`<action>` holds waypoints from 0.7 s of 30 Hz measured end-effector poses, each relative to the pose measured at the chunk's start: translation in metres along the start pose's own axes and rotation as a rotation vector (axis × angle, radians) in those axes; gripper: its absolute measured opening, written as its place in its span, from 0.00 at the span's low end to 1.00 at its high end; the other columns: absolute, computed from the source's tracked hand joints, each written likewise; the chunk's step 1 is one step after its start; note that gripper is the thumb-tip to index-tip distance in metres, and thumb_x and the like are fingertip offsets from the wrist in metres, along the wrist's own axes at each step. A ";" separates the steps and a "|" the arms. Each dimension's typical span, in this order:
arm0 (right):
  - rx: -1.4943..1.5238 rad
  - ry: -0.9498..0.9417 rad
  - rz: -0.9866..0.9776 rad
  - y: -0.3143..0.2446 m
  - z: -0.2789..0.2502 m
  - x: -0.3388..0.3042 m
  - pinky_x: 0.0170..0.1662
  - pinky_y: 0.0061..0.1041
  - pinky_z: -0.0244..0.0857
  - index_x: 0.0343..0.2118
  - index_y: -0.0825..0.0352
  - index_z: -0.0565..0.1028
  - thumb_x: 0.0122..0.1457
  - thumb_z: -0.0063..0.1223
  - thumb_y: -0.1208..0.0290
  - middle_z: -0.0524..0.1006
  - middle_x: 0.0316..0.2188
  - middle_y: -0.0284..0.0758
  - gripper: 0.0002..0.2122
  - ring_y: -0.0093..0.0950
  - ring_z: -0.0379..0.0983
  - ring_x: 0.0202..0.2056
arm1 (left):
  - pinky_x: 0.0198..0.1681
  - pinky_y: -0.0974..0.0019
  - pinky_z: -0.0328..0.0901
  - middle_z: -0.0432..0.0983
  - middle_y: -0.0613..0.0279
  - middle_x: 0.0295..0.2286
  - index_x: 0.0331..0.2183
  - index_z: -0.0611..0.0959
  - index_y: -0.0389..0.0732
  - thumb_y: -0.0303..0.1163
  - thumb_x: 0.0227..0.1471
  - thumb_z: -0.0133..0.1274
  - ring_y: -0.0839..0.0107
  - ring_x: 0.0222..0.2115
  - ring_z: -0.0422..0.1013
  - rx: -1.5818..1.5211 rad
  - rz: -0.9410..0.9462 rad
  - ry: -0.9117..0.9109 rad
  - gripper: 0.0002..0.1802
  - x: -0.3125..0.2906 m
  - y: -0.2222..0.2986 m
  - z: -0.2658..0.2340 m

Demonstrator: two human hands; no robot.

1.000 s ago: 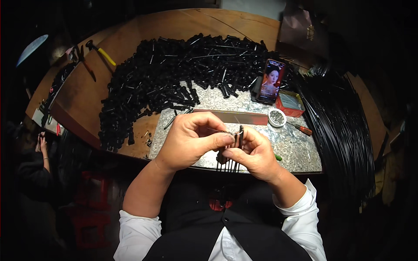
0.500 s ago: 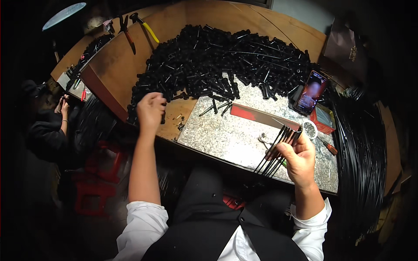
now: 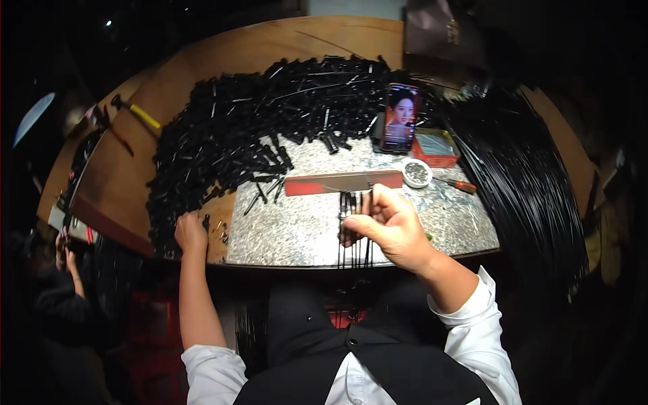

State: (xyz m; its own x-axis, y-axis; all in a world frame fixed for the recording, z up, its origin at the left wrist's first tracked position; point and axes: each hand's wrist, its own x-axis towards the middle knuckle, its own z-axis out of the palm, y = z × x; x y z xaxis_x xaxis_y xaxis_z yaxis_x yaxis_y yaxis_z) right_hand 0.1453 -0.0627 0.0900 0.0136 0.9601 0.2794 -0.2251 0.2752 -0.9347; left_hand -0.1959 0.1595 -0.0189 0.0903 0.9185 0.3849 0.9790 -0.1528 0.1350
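A bundle of thin black rods [image 3: 354, 254] hangs nearly upright from my right hand [image 3: 398, 229], pinched between thumb and fingers above the speckled board [image 3: 290, 233]. My left hand [image 3: 192, 234] is at the near left edge of a big heap of small black tubular parts [image 3: 223, 128]. Its fingers are curled down among the parts, and what they grip is hidden. A few loose black parts [image 3: 263, 194] lie on the board beside a long flat bar [image 3: 344, 182] with a red front side. Small brass-coloured bits [image 3: 220, 229] lie right of my left hand.
A phone [image 3: 400, 118] stands behind the board, beside a red box [image 3: 435, 148]. A white cup of small metal pieces [image 3: 417, 173] and a screwdriver [image 3: 462, 185] are near it. Long black rods [image 3: 520, 169] fill the right side. A yellow-handled tool [image 3: 138, 113] hangs on the left partition.
The view has turned, shifting the table leftward in the picture. My left hand has come down to the heap's near edge. My right hand keeps the rods, which now hang straighter.
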 end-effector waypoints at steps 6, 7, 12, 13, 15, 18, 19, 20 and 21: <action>-0.066 0.039 -0.024 -0.001 -0.005 -0.005 0.33 0.20 0.72 0.28 0.67 0.64 0.57 0.52 0.80 0.73 0.26 0.33 0.08 0.20 0.75 0.29 | 0.39 0.54 0.67 0.76 0.46 0.31 0.31 0.83 0.36 0.23 0.43 0.55 0.49 0.37 0.72 -0.093 -0.010 -0.092 0.09 0.003 -0.001 0.003; -0.065 0.044 -0.030 -0.002 -0.005 -0.006 0.33 0.20 0.72 0.28 0.67 0.64 0.57 0.52 0.80 0.73 0.26 0.33 0.08 0.20 0.75 0.29 | 0.39 0.54 0.67 0.76 0.46 0.31 0.32 0.82 0.35 0.21 0.42 0.55 0.49 0.37 0.72 -0.127 0.010 -0.084 0.09 0.003 -0.007 0.004; -0.059 0.045 -0.003 -0.004 -0.007 -0.008 0.33 0.20 0.72 0.28 0.67 0.64 0.57 0.53 0.80 0.72 0.26 0.31 0.08 0.19 0.73 0.28 | 0.42 0.57 0.66 0.75 0.47 0.34 0.32 0.82 0.33 0.17 0.37 0.58 0.50 0.38 0.72 -0.207 0.027 -0.201 0.14 0.000 -0.017 -0.008; -0.057 0.050 -0.008 -0.006 -0.007 -0.009 0.33 0.20 0.72 0.28 0.67 0.64 0.57 0.53 0.80 0.72 0.26 0.31 0.08 0.19 0.73 0.28 | 0.42 0.57 0.66 0.75 0.47 0.33 0.33 0.82 0.34 0.16 0.37 0.57 0.50 0.38 0.72 -0.166 0.125 -0.169 0.15 -0.001 -0.021 -0.006; 0.002 0.048 0.036 -0.011 -0.004 -0.009 0.34 0.20 0.72 0.28 0.67 0.64 0.57 0.53 0.80 0.72 0.25 0.30 0.08 0.18 0.73 0.29 | 0.42 0.57 0.66 0.75 0.47 0.33 0.33 0.82 0.34 0.17 0.38 0.57 0.50 0.38 0.72 -0.161 0.130 -0.172 0.14 -0.004 -0.015 -0.013; -0.042 0.005 0.039 -0.008 -0.006 -0.010 0.34 0.20 0.72 0.27 0.67 0.65 0.57 0.53 0.79 0.72 0.25 0.30 0.07 0.18 0.73 0.29 | 0.41 0.56 0.66 0.74 0.47 0.33 0.33 0.81 0.35 0.17 0.40 0.56 0.48 0.37 0.72 -0.207 0.085 -0.154 0.12 -0.007 0.002 -0.027; 0.075 -0.018 0.052 -0.010 -0.003 -0.010 0.34 0.20 0.71 0.27 0.67 0.65 0.57 0.53 0.79 0.73 0.25 0.30 0.08 0.18 0.73 0.29 | 0.40 0.58 0.66 0.74 0.48 0.33 0.34 0.80 0.35 0.18 0.42 0.55 0.50 0.36 0.72 -0.279 0.103 -0.021 0.11 -0.005 0.008 -0.032; 0.077 -0.019 0.049 -0.010 -0.002 -0.008 0.34 0.20 0.71 0.27 0.67 0.65 0.57 0.53 0.79 0.73 0.25 0.30 0.08 0.18 0.73 0.29 | 0.38 0.59 0.66 0.74 0.50 0.33 0.35 0.78 0.35 0.18 0.44 0.54 0.52 0.35 0.73 -0.350 0.122 0.111 0.11 -0.002 0.015 -0.038; 0.054 -0.039 0.058 -0.009 -0.001 -0.007 0.34 0.20 0.71 0.27 0.67 0.65 0.57 0.54 0.78 0.73 0.25 0.31 0.08 0.18 0.73 0.28 | 0.36 0.66 0.67 0.74 0.55 0.32 0.37 0.76 0.34 0.19 0.48 0.53 0.63 0.32 0.74 -0.578 0.124 0.089 0.11 -0.001 0.025 -0.046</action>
State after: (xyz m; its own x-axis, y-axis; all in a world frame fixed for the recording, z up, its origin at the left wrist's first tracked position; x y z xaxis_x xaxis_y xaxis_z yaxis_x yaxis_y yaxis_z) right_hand 0.1480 -0.0719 0.0965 -0.0383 0.9714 0.2345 -0.2769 0.2152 -0.9365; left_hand -0.1801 0.1382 0.0263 0.1575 0.8508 0.5013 0.7019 -0.4535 0.5493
